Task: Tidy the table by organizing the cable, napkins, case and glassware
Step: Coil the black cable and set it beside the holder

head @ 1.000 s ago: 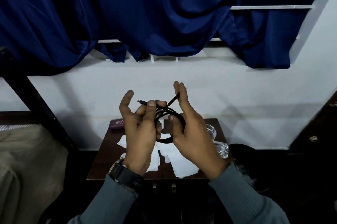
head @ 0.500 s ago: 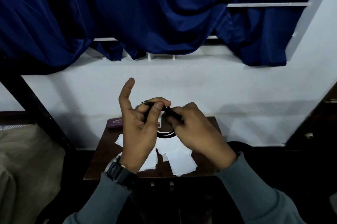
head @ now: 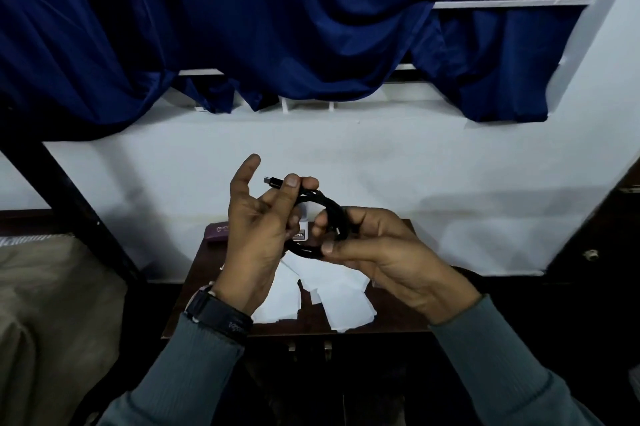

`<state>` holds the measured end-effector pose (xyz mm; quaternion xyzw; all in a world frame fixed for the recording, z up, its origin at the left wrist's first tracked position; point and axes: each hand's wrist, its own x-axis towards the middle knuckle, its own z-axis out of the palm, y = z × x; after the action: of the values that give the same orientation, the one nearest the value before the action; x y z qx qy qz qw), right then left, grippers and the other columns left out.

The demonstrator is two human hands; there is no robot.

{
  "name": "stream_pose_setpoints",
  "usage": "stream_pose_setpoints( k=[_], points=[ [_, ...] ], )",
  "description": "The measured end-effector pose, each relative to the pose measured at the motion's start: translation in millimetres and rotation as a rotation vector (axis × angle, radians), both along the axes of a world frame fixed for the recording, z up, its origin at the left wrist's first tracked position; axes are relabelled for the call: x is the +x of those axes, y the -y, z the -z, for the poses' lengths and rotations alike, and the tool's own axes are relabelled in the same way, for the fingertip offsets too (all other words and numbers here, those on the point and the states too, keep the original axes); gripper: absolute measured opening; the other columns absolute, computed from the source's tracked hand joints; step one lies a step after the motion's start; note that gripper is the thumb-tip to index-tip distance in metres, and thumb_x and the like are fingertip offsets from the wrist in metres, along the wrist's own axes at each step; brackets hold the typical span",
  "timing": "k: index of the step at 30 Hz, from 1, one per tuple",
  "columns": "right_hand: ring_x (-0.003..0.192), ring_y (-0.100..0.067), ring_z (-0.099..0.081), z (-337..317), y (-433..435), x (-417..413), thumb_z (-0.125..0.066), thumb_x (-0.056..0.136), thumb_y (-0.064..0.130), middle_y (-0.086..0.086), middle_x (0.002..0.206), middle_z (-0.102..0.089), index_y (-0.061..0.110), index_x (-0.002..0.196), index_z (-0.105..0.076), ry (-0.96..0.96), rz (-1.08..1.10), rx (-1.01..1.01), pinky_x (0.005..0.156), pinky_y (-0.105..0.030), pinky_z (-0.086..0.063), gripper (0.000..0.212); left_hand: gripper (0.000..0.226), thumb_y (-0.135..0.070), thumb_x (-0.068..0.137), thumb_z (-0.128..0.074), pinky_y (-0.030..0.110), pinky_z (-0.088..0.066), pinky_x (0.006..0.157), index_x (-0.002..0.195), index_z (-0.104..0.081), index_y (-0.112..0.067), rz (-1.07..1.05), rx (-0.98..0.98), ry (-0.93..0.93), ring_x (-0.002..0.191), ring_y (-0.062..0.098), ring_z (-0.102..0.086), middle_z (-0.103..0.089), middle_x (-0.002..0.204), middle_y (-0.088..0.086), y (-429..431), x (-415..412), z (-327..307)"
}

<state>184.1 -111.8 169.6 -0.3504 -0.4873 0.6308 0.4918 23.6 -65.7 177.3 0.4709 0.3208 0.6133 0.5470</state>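
1. Fingers, left hand: curled on the black cable just behind its plug; thumb raised, off the cable.
2. Fingers, right hand: wrapped round the far side of the coil, thumb tip and one fingertip pinching the lower loops together.
3. Coil position: up in the air between both hands, above the tabletop, touching nothing below.
4. Risk one, spring-back. Looks stiff, pinned at only two spots; likely to fan open on any easing of the right-hand pinch, then needs rewinding.
5. Risk two, loose plug end. Sticks out past the left fingers, untucked; likely to slip free and undo the outer turn once set down, unless wrapped or threaded through first.
6. Risk three, landing spot. White napkins scattered directly beneath, maroon case at the rear left edge; likely to drag or crumple paper if dropped there.
7. Glassware: not visible, possibly behind the right hand; cannot tell how near. Could knock it on a blind lowering at that side.
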Motion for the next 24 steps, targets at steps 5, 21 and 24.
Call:
stream_pose_setpoints(
  k=[5, 21, 24],
  points=[
    [0.081, -0.029, -0.078, 4.6, -7.6, -15.0, -0.084, 0.083, 0.014, -0.005, 0.097, -0.079, 0.024, 0.11, -0.076, 0.181, 0.526, 0.216, 0.071, -0.038, -0.064, 0.03, 0.047, -0.017, 0.103, -0.06, 0.016, -0.04, 0.047, 0.142, -0.035, -0.024, -0.059, -0.007, 0.049, 0.049, 0.007, -0.047, -0.08, 0.094, 0.007, 0.9, 3.1, -6.6],
    [0.088, -0.03, -0.079, 5.8, 6.9, -37.3, -0.054, 0.105, 0.015, -0.002, 0.095, -0.079, 0.019, 0.104, -0.051, -0.148, 0.689, 0.251, 0.078, -0.054, -0.06, 0.005, 0.043, -0.011, 0.106, -0.051, 0.017, -0.039, 0.047, 0.146, -0.036, -0.02, -0.047, -0.093, 0.232, 0.048, 0.007, -0.046, -0.072, 0.077, -0.004, 7.1, 13.0, -14.0],
    [0.094, -0.031, -0.077, -0.7, 5.2, -23.9, -0.068, 0.095, 0.02, 0.003, 0.114, -0.077, 0.023, 0.114, -0.059, 0.037, 0.577, 0.302, 0.079, -0.041, -0.062, 0.022, 0.043, -0.012, 0.107, -0.049, 0.018, -0.037, 0.047, 0.146, -0.033, -0.024, -0.009, -0.073, 0.104, 0.045, 0.005, -0.042, -0.07, 0.074, -0.008, 7.7, 8.7, -13.1]
  ],
)
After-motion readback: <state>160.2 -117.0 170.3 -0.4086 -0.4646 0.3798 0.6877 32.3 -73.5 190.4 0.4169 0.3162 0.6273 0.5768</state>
